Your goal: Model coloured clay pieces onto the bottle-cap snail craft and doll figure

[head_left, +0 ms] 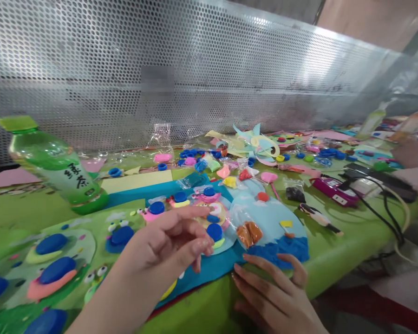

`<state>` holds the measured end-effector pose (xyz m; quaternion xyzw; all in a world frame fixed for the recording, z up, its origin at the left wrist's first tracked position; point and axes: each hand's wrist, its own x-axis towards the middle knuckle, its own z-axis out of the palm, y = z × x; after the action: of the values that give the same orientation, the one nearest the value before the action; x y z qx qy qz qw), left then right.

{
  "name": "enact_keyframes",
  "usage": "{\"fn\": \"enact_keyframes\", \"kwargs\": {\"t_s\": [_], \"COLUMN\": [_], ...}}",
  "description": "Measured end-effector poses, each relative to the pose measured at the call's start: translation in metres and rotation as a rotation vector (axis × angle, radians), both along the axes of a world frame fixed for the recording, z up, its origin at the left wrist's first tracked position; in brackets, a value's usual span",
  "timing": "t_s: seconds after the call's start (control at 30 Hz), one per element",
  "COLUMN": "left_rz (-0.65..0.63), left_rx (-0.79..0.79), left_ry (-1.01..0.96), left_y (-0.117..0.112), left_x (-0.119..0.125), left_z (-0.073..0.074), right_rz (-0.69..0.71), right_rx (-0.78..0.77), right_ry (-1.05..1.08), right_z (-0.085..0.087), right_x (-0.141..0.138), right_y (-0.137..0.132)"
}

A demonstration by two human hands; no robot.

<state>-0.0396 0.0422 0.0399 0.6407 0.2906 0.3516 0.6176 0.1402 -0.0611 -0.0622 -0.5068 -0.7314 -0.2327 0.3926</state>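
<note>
The left hand (167,246) hangs above the craft sheets with its fingers loosely curled and the thumb brought close to the fingertips; it may pinch a tiny bit of clay there, but motion blur keeps me from telling. Just beyond those fingertips, at about two o'clock, sits a blue bottle cap (214,231) pressed on a round light-blue card (264,218). The right hand (275,297) lies flat and open at five o'clock from the left one, holding nothing, its fingertips resting at the edge of a patch of blue clay (285,248) on that card. A small clear bag of orange clay (249,233) lies on the card, at twelve o'clock from the right hand. At ten o'clock from the left hand a green tea bottle (55,169) stands tilted on the green table (344,246). At seven o'clock, green cards carry blue-capped snails (54,271). Far off at two o'clock lie a paper pinwheel (256,141) and a magenta device (334,191) with black cables.
</note>
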Motion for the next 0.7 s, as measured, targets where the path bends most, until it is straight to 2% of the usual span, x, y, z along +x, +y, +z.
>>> {"fn": "enact_keyframes", "kwargs": {"t_s": [0.2, 0.4, 0.53, 0.63, 0.7], "left_rz": [-0.070, -0.010, -0.003, 0.021, 0.046], "left_rx": [-0.143, -0.282, -0.240, -0.179, -0.152], "left_ry": [0.005, -0.064, -0.043, -0.021, 0.007], "left_y": [0.001, -0.004, 0.000, 0.003, 0.002], "left_x": [0.002, 0.008, 0.010, 0.010, 0.009], "left_z": [-0.004, -0.005, -0.011, -0.014, -0.013], "right_rz": [0.009, 0.020, 0.054, 0.102, 0.105], "right_rx": [0.038, 0.091, 0.041, 0.076, 0.089], "right_ry": [-0.149, -0.105, -0.167, -0.091, -0.036], "right_z": [-0.002, -0.010, -0.019, -0.023, -0.019], "right_x": [0.005, 0.013, 0.015, 0.016, 0.019], "right_y": [-0.012, -0.019, -0.023, -0.024, -0.025]}}
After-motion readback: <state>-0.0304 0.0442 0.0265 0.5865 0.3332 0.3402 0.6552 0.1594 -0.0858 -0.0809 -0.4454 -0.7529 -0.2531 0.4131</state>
